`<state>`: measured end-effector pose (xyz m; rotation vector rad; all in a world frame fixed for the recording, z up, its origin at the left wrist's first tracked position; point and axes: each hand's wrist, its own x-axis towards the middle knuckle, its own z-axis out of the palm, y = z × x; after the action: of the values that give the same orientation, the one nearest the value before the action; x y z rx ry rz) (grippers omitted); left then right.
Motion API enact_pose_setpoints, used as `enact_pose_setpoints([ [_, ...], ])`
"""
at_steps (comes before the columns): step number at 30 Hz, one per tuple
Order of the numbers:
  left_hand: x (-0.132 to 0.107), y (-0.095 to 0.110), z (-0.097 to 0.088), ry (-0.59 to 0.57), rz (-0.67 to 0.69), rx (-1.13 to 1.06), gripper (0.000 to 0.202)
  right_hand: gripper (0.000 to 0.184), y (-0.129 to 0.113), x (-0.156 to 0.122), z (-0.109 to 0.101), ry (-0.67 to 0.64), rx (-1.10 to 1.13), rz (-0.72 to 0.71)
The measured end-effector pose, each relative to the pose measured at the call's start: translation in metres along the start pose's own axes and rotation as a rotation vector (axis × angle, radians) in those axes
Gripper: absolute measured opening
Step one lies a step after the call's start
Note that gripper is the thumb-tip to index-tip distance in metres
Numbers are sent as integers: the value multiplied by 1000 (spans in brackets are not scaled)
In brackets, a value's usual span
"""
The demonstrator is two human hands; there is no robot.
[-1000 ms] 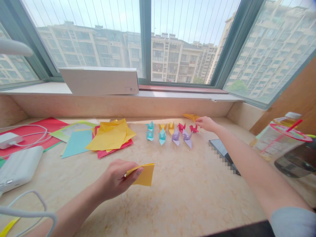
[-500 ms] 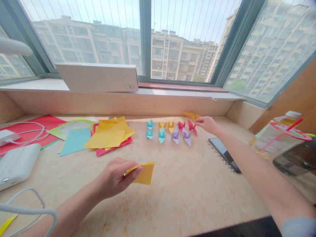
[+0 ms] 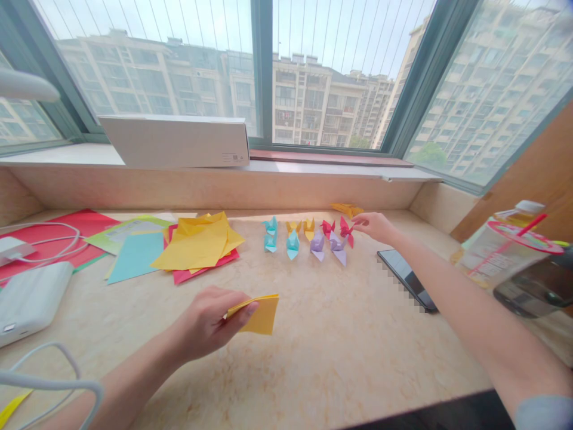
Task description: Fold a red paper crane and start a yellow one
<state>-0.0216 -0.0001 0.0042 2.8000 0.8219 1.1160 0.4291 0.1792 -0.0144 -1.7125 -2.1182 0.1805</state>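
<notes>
My left hand [image 3: 224, 319] pinches a folded yellow paper [image 3: 263, 315] between thumb and fingers, held above the counter. Farther out, my right hand [image 3: 373, 227] has its fingers closed at the edge of a red paper crane [image 3: 346, 233], at the right end of the back row. Beside that crane stand another red crane [image 3: 328, 229] and two yellow cranes [image 3: 308, 229]. In front are two lilac cranes [image 3: 317, 247] and several light blue cranes [image 3: 292, 244]. A crumpled-looking yellow paper piece [image 3: 347, 209] lies just behind my right fingers.
Yellow sheets [image 3: 197, 242] are piled left of the cranes, beside a blue sheet [image 3: 136, 258] and red paper [image 3: 67, 233]. A white power bank [image 3: 38, 301] and cables lie at left. A phone [image 3: 407, 280], a lidded cup [image 3: 505, 257] and bottles are at right. A white box [image 3: 179, 141] rests on the sill.
Almost nothing differs. The whole view has shifted very slightly, while both hands keep their places and their hold.
</notes>
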Motion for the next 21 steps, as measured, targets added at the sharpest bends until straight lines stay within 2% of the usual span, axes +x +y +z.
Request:
enact_pose_setpoints([
  [14, -2, 0, 0, -15, 6, 20, 31, 20, 2, 1, 1, 2, -35, -35],
  [21, -3, -1, 1, -14, 16, -6, 29, 27, 4, 1, 1, 7, -32, -46],
])
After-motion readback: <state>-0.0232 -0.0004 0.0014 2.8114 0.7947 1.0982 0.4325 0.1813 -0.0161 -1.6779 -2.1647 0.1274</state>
